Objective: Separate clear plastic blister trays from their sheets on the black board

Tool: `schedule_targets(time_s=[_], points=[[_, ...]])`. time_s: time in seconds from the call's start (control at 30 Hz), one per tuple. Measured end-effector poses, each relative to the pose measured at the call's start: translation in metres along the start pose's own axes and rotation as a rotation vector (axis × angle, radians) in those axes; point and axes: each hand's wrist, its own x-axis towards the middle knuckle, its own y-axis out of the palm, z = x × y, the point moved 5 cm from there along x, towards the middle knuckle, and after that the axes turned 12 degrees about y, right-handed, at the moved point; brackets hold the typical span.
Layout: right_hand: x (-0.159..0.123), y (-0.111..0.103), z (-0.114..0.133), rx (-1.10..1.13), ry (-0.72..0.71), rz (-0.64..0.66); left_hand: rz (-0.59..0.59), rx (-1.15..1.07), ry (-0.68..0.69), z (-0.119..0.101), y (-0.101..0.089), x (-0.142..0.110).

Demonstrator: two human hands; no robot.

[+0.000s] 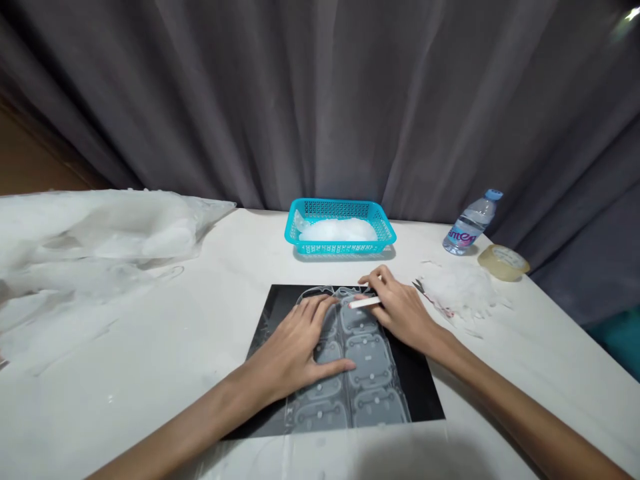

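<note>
From where I stand, the left hand point(295, 343) lies palm down, thumb spread wide from the fingers, on a clear plastic sheet point(369, 360) with rounded panels in two columns; it covers much of the left column. The right hand point(400, 303) grips a slim white stick point(364, 303) near the sheet's far edge, its other end lost behind the fingers. The sheet lies on a black board point(423, 393). Both forearms run out of sight. To the right, white fluff point(463, 287) partly hides a dark, pointed thing point(419, 287) I can't make out. Beyond stand a water bottle point(471, 223), a roll of tape point(504, 262) and a blue basket point(340, 249) holding white stuff. A bulky plastic bag point(100, 223), cut off at left, shares the white table point(540, 360).
</note>
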Motion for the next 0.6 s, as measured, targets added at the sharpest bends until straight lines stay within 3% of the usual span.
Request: schedule_targets(time_s=[0.1,0.17,0.3,0.37,0.47,0.6], points=[[-0.009,-0.023,-0.008,0.182,0.016,-0.108,0.040,0.034,0.022,0.008,0.008,-0.004],[-0.019,-0.032,-0.016,0.343,0.035,-0.098,0.078,0.036,0.025,0.014,0.007,-0.003],[-0.035,-0.019,-0.032,0.652,0.219,0.113,0.138,0.034,0.052,0.018,0.000,0.003],[-0.038,-0.010,-0.030,0.756,0.233,0.225,0.134,0.028,0.053,0.015,-0.004,0.010],[-0.039,-0.007,-0.021,0.725,0.137,0.275,0.091,0.010,0.043,0.007,-0.002,0.024],[-0.041,-0.008,-0.015,0.659,0.046,0.314,0.098,-0.051,0.069,-0.002,0.016,0.032]])
